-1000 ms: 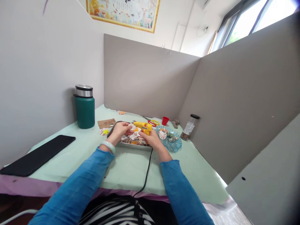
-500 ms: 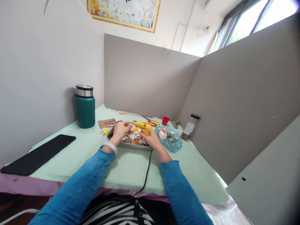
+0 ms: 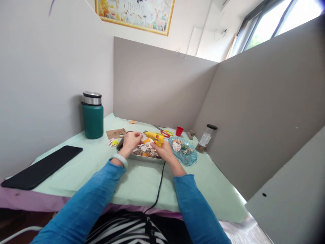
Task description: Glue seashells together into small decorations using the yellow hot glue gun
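A pale green cloth [image 3: 142, 183] covers the table, with grey partition boards [image 3: 162, 81] standing around it. The left hand's [image 3: 131, 141] thumb and fingertips are pressed together on a small white piece [image 3: 144, 137], mostly hidden by the fingers. The right hand's [image 3: 165, 149] fingers wrap the grip of a yellow glue gun [image 3: 154, 137], its nozzle pointing left, close to the white piece; whether the trigger is squeezed, I cannot tell. Both hands are over a metal tray [image 3: 147, 158] of shells [image 3: 149, 153]. A black cord [image 3: 160, 184] runs from below the right hand to the table's near edge. Just right of the tray sits a blue dish [image 3: 190, 161]; behind are scissors [image 3: 166, 133] and a red cup [image 3: 179, 131]. Farther out stand a jar [image 3: 205, 139], right, and a green bottle [image 3: 93, 122], left.
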Demonstrator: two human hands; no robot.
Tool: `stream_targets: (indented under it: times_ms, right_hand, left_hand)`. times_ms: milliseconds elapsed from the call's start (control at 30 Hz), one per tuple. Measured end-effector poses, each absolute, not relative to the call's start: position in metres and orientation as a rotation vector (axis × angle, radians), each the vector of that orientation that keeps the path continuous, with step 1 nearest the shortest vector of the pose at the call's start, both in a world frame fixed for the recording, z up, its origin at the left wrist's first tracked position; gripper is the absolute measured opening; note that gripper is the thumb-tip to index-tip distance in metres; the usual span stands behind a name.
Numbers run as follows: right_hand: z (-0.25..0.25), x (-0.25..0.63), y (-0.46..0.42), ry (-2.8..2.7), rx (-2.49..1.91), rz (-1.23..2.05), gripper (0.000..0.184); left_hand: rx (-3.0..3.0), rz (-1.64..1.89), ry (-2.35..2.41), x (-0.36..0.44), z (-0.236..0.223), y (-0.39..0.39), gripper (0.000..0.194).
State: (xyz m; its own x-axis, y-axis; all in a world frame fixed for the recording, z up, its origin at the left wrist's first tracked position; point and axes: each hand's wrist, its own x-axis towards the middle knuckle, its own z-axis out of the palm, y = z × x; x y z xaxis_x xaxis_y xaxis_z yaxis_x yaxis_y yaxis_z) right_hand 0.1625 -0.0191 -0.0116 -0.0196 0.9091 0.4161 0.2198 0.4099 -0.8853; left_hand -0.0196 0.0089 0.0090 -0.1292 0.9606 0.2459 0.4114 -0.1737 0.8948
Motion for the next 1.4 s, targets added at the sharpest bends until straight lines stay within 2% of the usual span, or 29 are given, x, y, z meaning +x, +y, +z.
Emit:
stream_targets:
  times_ms: [1400]
  right_hand:
    - [-0.0038,0.1597,-0.0252,-1.628,-1.181,0.598,0.028]
  left_hand:
    - [1.561,1.282,1.521,-0.0191,0.0077,0.0101,0.019]
